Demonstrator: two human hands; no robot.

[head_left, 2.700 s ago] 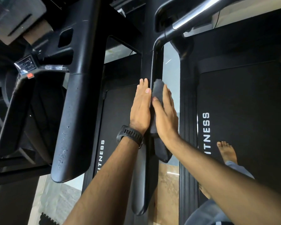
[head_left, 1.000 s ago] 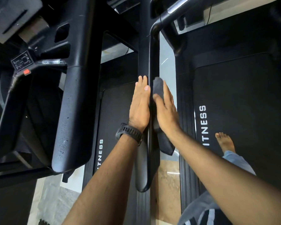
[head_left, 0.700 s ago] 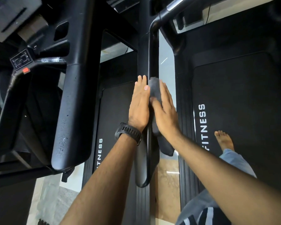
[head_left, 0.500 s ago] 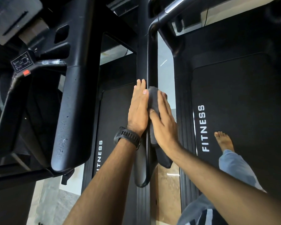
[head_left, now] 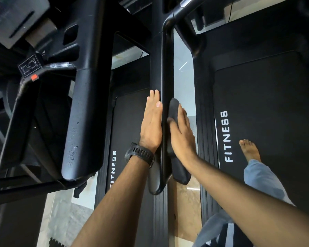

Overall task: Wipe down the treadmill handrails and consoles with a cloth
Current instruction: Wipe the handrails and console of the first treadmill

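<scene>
A black treadmill handrail (head_left: 165,72) runs down the middle of the view to a rounded end. My left hand (head_left: 151,124), with a black watch at the wrist, lies flat with straight fingers against the rail's left side. My right hand (head_left: 181,133) presses a dark grey cloth (head_left: 173,108) flat against the rail's right side. The cloth shows above my fingertips, and its loose end hangs below my wrist. At the upper left is the neighbouring treadmill's console (head_left: 29,65) with a red tab.
A second wide black handrail (head_left: 82,122), speckled with droplets, stands to the left. Black belts marked FITNESS (head_left: 227,136) lie below on both sides. My bare foot (head_left: 249,150) stands on the right belt. Tiled floor shows between the machines.
Both hands have stayed pressed on either side of the rail. My right hand slid the cloth a little back and forth along the rail. The view shifted slightly.
</scene>
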